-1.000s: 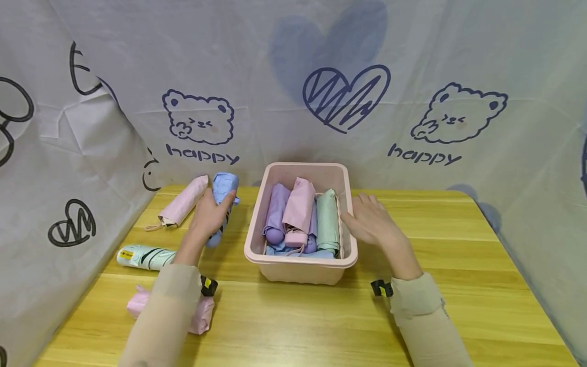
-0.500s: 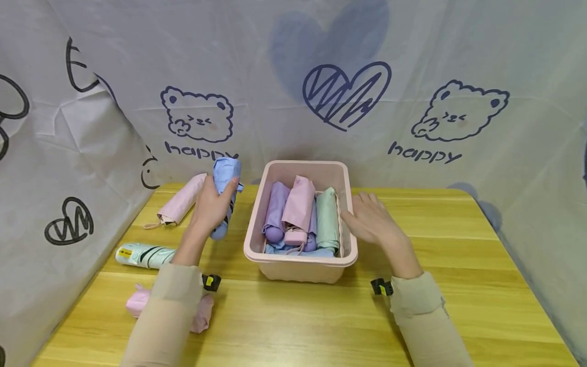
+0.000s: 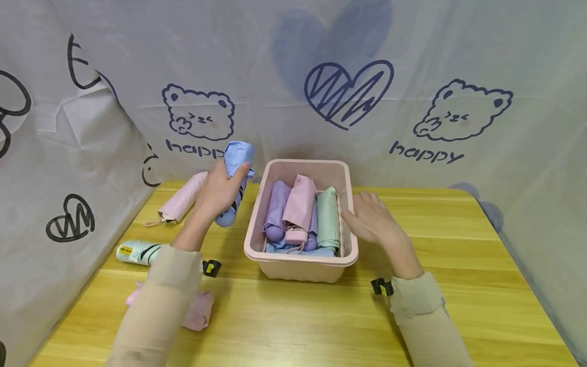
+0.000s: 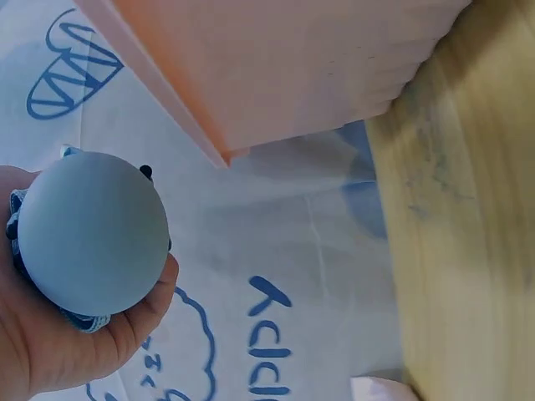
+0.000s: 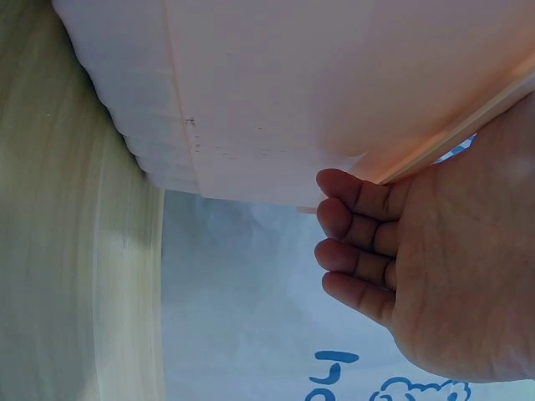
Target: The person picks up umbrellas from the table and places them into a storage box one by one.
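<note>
My left hand grips a folded blue umbrella, held above the table left of the pink bin. In the left wrist view the umbrella's rounded handle end faces the camera, with the fingers of my left hand around it. My right hand is at the bin's right rim, its thumb by the edge; the right wrist view shows my right hand with loosely bent fingers and nothing in them. Inside the bin lie purple, pink and green umbrellas, with blue fabric below.
On the table's left side lie a pink umbrella, a mint one and another pink one partly behind my left sleeve. A printed cloth hangs behind the table.
My left hand has lifted the blue umbrella and carried it rightward, closer to the bin. The right hand has stayed by the rim.
</note>
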The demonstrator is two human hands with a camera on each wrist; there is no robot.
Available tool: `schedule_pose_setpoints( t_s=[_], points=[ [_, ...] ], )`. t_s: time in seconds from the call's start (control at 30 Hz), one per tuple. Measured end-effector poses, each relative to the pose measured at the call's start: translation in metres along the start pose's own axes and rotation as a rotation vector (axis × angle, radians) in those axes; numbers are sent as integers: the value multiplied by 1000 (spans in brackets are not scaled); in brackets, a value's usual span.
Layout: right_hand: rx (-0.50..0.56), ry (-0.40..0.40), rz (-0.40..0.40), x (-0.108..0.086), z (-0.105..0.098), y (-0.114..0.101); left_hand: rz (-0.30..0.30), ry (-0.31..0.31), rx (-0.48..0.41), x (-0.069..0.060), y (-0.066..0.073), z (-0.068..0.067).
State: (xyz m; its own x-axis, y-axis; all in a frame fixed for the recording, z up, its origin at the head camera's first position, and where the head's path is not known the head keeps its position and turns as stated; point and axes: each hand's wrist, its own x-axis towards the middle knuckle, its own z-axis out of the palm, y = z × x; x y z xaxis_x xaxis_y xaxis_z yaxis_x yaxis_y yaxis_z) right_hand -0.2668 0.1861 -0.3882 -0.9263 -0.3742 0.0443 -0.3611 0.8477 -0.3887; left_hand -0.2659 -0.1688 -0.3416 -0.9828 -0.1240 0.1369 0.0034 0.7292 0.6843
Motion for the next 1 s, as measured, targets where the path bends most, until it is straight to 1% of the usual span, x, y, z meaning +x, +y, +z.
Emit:
schedule_pose_setpoints(
  t_s=[0.23,0.47,0.6,0.73,0.83,1.0],
  points=[
    [7,-1,-3,0,-2,0,1,-58,48,14,24,-5],
    [15,-15,3,-1,-2,0,-25,-143,145,30,45,-4],
    [17,-9,-1,-1,-1,0,-20,-203,180,37,59,0],
    [16,-10,-10,-2,-1,1,2,-266,235,44,71,5],
    [17,-15,-13,-2,-1,0,7,-319,279,50,80,9],
    [21,-17,-9,0,-1,1,9,-409,353,58,99,19]
  ],
)
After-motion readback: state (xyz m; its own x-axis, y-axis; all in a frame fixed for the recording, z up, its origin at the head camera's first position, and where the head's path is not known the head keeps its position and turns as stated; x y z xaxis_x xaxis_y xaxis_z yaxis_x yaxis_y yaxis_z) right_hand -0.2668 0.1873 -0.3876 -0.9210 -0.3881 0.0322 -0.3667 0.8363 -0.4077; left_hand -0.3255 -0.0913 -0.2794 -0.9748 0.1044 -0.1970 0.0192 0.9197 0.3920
